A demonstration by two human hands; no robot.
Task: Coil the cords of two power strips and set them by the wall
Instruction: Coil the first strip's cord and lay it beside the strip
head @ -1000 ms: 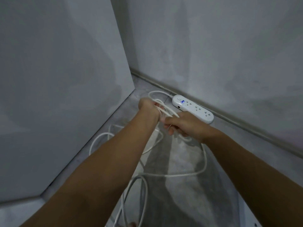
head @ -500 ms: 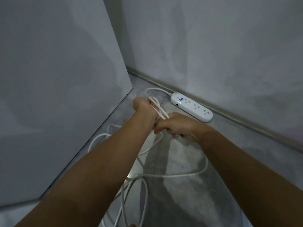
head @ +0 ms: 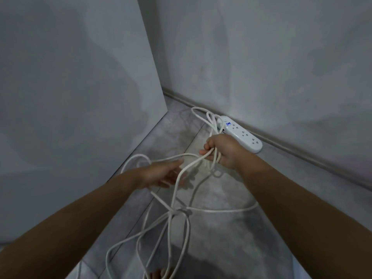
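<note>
Several cord (head: 177,190) loops (right fingers (head: 209,152))

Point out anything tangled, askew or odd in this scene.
The white cord crosses itself in a knot-like snarl on the floor below the hands. The right hand grips a few loops; the left hand is open. The power strip lies neatly along the wall, light on.

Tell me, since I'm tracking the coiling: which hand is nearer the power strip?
Right. The right hand, closed on gathered cord loops, sits just in front of the power strip; the left hand is open, farther back and left.
</note>
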